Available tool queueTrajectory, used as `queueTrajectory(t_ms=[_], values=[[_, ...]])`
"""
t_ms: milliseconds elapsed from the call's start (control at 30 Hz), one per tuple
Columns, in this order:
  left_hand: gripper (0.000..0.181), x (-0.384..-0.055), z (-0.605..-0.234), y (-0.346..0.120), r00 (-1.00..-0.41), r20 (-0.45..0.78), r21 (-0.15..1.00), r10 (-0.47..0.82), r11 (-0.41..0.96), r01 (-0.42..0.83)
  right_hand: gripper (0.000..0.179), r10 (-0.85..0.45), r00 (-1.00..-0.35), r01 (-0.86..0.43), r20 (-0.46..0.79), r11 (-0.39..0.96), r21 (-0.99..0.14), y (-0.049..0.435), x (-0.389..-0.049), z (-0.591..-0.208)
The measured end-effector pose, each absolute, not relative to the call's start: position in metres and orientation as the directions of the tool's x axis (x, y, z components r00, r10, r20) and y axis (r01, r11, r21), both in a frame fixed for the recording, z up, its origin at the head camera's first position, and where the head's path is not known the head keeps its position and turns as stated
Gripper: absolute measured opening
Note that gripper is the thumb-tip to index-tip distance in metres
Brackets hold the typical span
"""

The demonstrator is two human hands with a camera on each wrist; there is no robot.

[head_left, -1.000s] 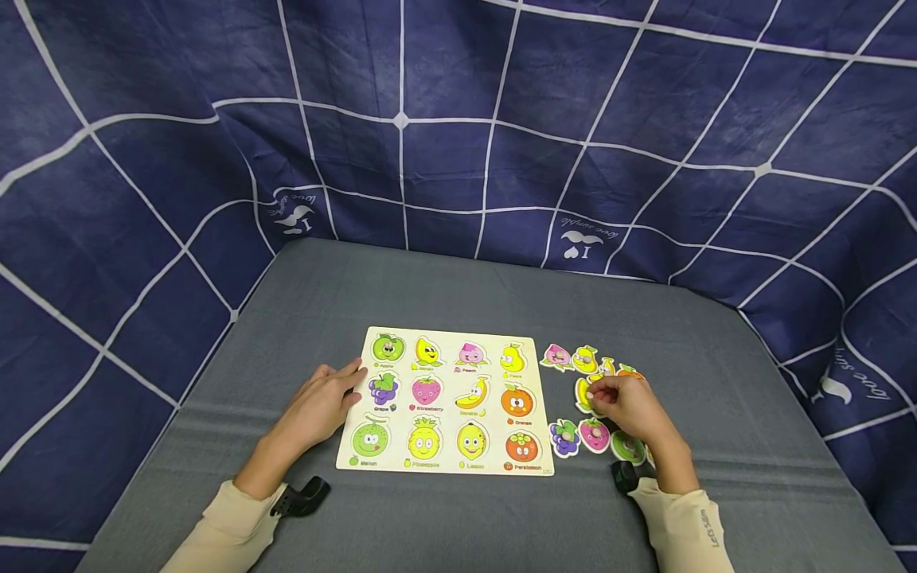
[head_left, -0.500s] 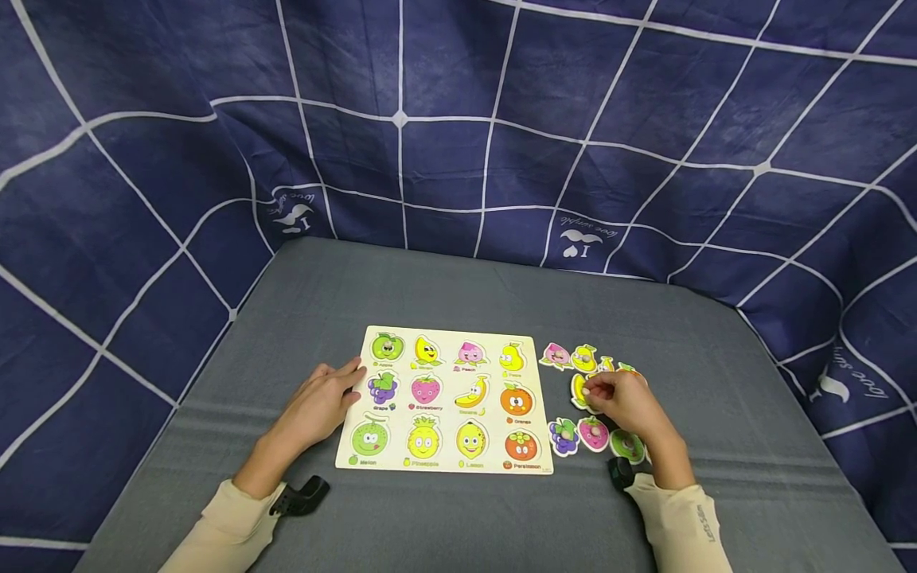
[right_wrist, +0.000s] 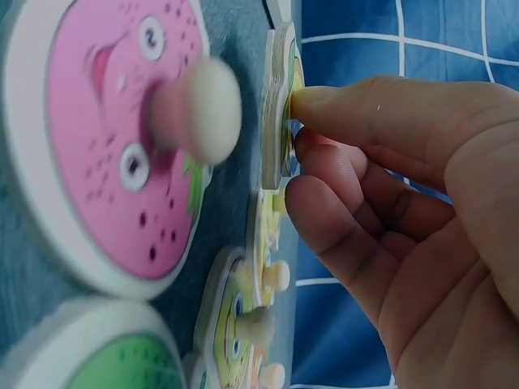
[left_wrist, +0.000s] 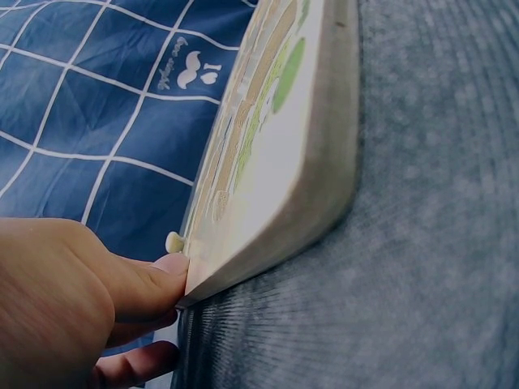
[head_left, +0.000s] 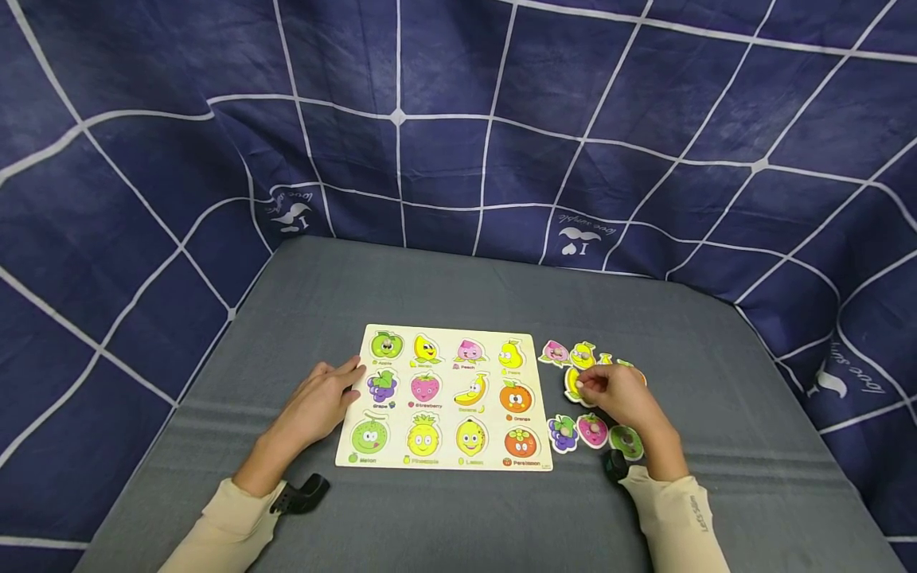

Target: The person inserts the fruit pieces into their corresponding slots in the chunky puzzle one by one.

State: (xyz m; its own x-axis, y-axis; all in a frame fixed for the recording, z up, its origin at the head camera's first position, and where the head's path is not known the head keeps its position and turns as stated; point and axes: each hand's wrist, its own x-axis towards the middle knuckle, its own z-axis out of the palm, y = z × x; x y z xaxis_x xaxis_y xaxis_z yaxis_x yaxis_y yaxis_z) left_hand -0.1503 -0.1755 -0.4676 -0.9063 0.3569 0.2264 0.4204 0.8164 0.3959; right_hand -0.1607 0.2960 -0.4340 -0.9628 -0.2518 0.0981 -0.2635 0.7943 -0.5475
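The pale fruit puzzle board (head_left: 444, 460) lies on the grey surface. My left hand (head_left: 318, 406) rests at its left side, with index finger and thumb against the edge; the left wrist view shows the thumb (left_wrist: 154, 288) touching the board's edge (left_wrist: 324, 162). My right hand (head_left: 623, 394) pinches a yellow fruit puzzle piece (head_left: 571, 385) between thumb and fingers, right of the board. In the right wrist view that piece (right_wrist: 278, 109) appears edge-on at the fingertips; which fruit it is cannot be told.
Loose knobbed pieces lie right of the board: a peach (head_left: 555, 353), a pear (head_left: 583, 355), a grape (head_left: 563, 434), a strawberry (head_left: 592, 430) and a green round one (head_left: 626, 442). Others sit partly behind the right hand. A blue gridded cloth (head_left: 458, 159) hangs behind.
My right hand has shifted slightly left, towards the board, carrying the yellow puzzle piece. My left hand and the board keep their places.
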Motion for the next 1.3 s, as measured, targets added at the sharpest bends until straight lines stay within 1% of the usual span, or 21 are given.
queueTrajectory(t_ms=[267, 500, 867, 1067, 1300], values=[[0.040, -0.151, -0.468, -0.176, -0.909, 0.221, 0.397, 0.353, 0.819, 0.414, 0.005, -0.270, -0.955, -0.292, 0.123, 0.782, -0.551, 0.286, -0.166, -0.433], [0.040, -0.151, -0.467, -0.176, -0.912, 0.214, 0.398, 0.349, 0.822, 0.408, 0.003, -0.261, -0.960, -0.272, 0.102, 0.780, -0.563, 0.281, -0.167, -0.433], [0.040, -0.151, -0.467, -0.176, -0.911, 0.219, 0.395, 0.350, 0.822, 0.411, 0.004, -0.251, -0.964, -0.254, 0.084, 0.791, -0.556, 0.272, -0.171, -0.430], [0.040, -0.150, -0.468, -0.176, -0.904, 0.234, 0.393, 0.358, 0.816, 0.424, 0.006, -0.273, -0.960, -0.261, 0.067, 0.776, -0.575, 0.266, -0.174, -0.430], [0.040, -0.150, -0.468, -0.176, -0.904, 0.235, 0.393, 0.358, 0.816, 0.425, 0.004, -0.286, -0.954, -0.284, 0.090, 0.765, -0.578, 0.259, -0.175, -0.428]])
